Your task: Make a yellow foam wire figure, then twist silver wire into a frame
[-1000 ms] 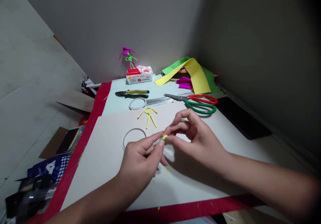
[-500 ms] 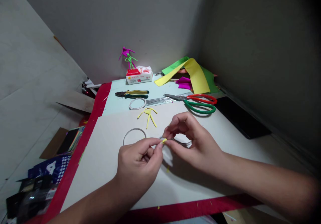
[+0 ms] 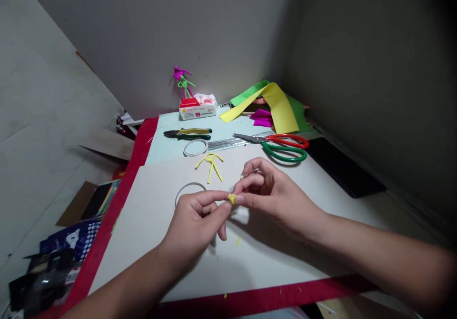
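A small crumpled yellow piece (image 3: pixel 232 198), like paper or tape, sits pinched between both hands above the white tabletop. My left hand (image 3: pixel 200 224) grips its left side with thumb and index finger. From the right, my right hand (image 3: pixel 273 197) holds it between thumb and fingertips. Just beyond the hands lies a flat yellow stick figure (image 3: pixel 211 165) with arms and legs but no visible head. Partly behind my left hand is a thin grey ring (image 3: pixel 189 184). Small yellow scraps (image 3: pixel 239 240) lie below the hands.
Farther back are pliers (image 3: pixel 187 134), a white tape roll (image 3: pixel 195 147), metal wires (image 3: pixel 228 143) and scissors (image 3: pixel 274 145). A black phone-like slab (image 3: pixel 342 166) lies right. Yellow strips (image 3: pixel 278 104) are heaped behind. Magenta and green figures (image 3: pixel 183 84) stand on a tissue pack (image 3: pixel 198 108).
My fingers have shifted around the yellow piece, and more of its crumpled surface shows. The right thumb now lies straighter against it. Things on the table have stayed put.
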Demonstrator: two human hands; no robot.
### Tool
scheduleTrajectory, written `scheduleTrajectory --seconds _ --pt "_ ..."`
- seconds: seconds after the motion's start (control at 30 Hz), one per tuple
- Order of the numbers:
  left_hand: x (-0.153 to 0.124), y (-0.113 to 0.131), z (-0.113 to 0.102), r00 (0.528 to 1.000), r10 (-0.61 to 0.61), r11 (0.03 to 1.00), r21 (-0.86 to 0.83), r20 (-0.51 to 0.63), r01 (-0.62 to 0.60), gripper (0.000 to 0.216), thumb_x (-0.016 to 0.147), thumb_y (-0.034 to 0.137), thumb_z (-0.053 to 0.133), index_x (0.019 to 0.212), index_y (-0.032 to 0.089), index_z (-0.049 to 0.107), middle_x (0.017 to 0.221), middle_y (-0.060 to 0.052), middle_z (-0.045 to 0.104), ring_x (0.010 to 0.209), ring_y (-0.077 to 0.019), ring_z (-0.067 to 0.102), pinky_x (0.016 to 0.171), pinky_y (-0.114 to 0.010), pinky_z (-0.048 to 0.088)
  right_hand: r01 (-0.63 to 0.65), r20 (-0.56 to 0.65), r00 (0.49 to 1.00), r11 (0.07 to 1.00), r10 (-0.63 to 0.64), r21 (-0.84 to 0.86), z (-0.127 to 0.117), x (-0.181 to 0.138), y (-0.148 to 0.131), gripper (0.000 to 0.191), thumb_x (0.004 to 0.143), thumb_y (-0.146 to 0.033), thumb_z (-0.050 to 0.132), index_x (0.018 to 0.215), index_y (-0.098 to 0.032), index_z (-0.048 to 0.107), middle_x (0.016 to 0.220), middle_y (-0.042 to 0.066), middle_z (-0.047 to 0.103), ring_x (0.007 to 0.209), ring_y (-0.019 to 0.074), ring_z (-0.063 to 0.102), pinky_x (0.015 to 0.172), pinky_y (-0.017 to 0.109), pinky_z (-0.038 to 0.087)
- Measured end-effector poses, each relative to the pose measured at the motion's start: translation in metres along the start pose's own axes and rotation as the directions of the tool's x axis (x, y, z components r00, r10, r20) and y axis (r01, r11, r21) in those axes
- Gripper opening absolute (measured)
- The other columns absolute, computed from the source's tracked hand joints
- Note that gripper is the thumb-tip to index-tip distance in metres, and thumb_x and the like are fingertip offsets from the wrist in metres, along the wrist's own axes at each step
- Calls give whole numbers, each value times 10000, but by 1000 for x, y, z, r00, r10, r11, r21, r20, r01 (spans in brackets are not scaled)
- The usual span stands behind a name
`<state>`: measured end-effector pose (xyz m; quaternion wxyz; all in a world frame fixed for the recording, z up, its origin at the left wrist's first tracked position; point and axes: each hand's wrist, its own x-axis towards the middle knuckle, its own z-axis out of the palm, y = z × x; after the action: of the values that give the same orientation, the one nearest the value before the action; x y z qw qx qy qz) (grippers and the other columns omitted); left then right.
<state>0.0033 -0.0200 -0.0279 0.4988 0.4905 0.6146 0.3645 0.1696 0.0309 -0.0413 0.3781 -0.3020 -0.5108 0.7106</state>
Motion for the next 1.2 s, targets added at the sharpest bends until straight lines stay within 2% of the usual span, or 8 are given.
scheduleTrajectory --seconds 0.13,0.27,0.8,0.9,1.03,1.2 --pt "4 -2 0 993 -75 986 -141 87 87 320 816 319 617 1049 119 707 361 54 513 392 -78 429 527 -216 346 20 -30 999 999 -19 32 0 0 3 360 748 -154 718 908 -235 406 774 -36 677 708 112 611 705 255 467" --pt "7 -8 1 984 -101 961 -242 146 134 301 820 345 632 1021 141 724 328 63 494 364 -63 345 513 -205 313 53 -73 996 999 -52 12 1 1 3 344 748 -165 720 888 -232 414 766 -36 672 723 113 609 719 259 467" --pt "7 -10 1 978 -113 928 -333 174 166 230 787 379 679 830 162 741 304 73 419 370 -58 246 453 -192 244 23 -75 997 998 -19 55 0 0 3 322 751 -187 725 886 -221 436 765 -32 665 715 106 601 701 246 461" --pt "8 -11 2 981 -118 931 -327 154 163 244 783 387 682 819 153 740 309 70 416 379 -65 253 456 -197 245 46 -69 997 999 -44 16 1 0 4 302 769 -194 705 891 -225 430 769 -30 663 723 115 606 715 261 468" --pt "8 -11 4 984 -129 929 -331 127 164 255 780 395 680 818 149 735 306 70 415 383 -74 264 466 -200 268 128 -84 987 984 -139 -126 2 0 7 293 790 -189 676 909 -231 412 772 -22 657 761 136 616 751 296 480" --pt "8 -10 7 985 -137 916 -364 107 167 230 783 385 682 780 161 732 292 69 437 382 -56 302 551 -181 333 212 -77 970 954 -232 -214 3 0 7 292 789 -162 663 914 -232 408 801 -11 633 783 149 626 757 315 504"
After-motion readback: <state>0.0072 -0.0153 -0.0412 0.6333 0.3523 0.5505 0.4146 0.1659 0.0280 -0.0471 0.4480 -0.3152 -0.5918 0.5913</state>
